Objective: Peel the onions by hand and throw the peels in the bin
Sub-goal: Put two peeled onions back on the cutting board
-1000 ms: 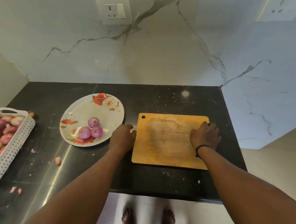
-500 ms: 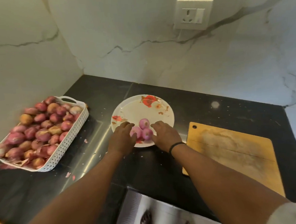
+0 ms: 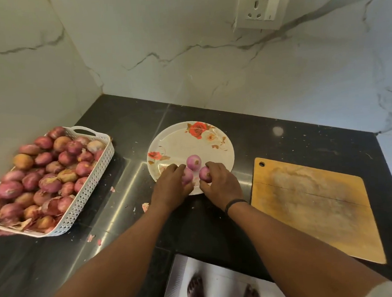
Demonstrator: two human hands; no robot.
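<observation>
Three peeled purple onions lie at the near edge of a white flowered plate (image 3: 178, 142) on the black counter. My left hand (image 3: 171, 186) curls its fingers around the left onion (image 3: 188, 175). My right hand (image 3: 220, 183) grips the right onion (image 3: 204, 174). The third peeled onion (image 3: 193, 162) sits free just behind them. A white perforated basket (image 3: 93, 182) at the left holds several unpeeled red onions (image 3: 47, 175). No bin is in view.
A wooden cutting board (image 3: 315, 207) lies on the counter right of the plate. Small peel scraps (image 3: 145, 207) are scattered between basket and plate. Marble walls close the back and left. The counter's front edge is near my body.
My hands left the cutting board, moved left to the plate and closed around two peeled onions. The view swung left, bringing the whole basket into sight.
</observation>
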